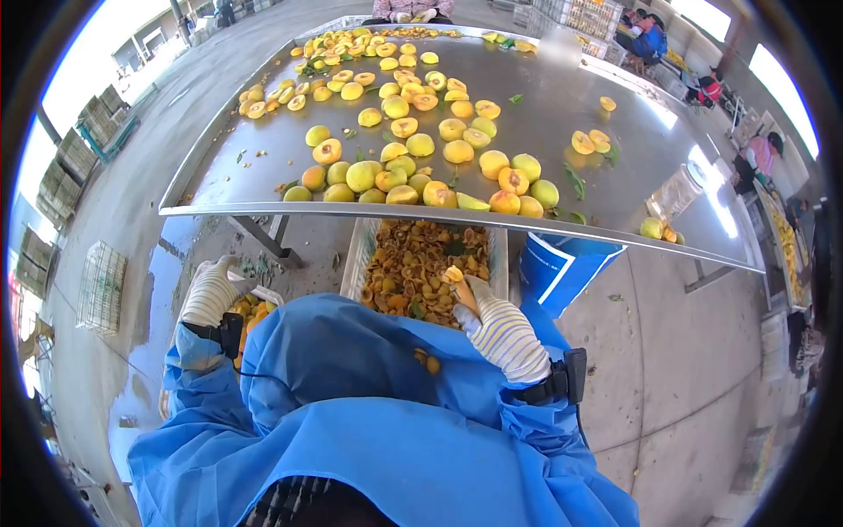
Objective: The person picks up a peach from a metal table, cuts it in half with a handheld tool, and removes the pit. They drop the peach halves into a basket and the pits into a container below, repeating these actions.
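Note:
My left hand [211, 292], in a striped glove, is at the left above a container of yellow-orange fruit [252, 309], its visible fingers apart with nothing seen between them. Gloved too, my right hand [502, 338] is closed around a tan tool [464, 297] with a pale orange piece [452, 275] at its upper end. Below that piece is a crate [353, 263] full of brown-orange pits and scraps [421, 263]. Whole and halved yellow-green fruits [362, 176] lie on the metal table [544, 105].
The table's raised front edge [457, 213] runs above the crate. A blue bag [562, 272] stands right of it. A clear jar [674, 195] lies on the table's right side. Across the table, a person's hands [413, 16] show. Fruit scraps [428, 361] rest on my blue apron.

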Demonstrator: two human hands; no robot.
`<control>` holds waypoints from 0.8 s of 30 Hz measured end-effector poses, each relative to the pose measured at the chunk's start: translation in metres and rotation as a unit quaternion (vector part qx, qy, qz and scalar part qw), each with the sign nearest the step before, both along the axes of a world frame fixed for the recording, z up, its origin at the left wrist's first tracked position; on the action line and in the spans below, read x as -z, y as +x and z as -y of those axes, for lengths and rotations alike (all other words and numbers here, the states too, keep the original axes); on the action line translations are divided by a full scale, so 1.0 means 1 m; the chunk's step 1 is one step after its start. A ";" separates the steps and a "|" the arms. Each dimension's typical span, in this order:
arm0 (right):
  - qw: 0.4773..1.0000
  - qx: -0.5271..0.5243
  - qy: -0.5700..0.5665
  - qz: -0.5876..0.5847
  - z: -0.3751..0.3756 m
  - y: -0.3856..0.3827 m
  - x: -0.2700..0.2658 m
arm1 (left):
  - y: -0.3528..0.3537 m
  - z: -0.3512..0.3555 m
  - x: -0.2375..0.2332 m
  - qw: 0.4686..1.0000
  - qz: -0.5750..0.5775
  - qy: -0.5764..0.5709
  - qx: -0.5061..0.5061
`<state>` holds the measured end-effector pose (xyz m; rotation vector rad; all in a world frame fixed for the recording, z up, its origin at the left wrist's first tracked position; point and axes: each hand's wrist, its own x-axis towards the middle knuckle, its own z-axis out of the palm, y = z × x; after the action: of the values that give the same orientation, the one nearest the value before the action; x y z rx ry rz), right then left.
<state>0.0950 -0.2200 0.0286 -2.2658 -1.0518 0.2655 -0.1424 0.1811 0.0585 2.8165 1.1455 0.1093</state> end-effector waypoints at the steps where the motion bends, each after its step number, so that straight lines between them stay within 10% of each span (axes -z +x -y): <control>1: 1.000 0.000 0.006 0.009 -0.001 0.000 0.001 | 0.000 -0.002 0.000 0.997 -0.049 0.062 0.010; 12: 0.954 0.058 0.210 -0.205 -0.004 -0.003 -0.025 | 0.315 0.127 -0.022 0.837 0.216 -0.114 0.490; 17: 0.902 0.064 0.290 -0.313 0.001 -0.003 -0.027 | 0.423 0.207 -0.021 0.908 -0.055 -0.078 0.408; 24: 0.875 0.057 0.300 -0.375 0.002 -0.006 -0.034 | 0.436 0.213 -0.010 0.937 -0.091 -0.115 0.316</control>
<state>0.0890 -0.2217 0.0624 -1.4420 -0.4795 0.6106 0.2933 -0.0323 0.0684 2.8563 0.2002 -0.3177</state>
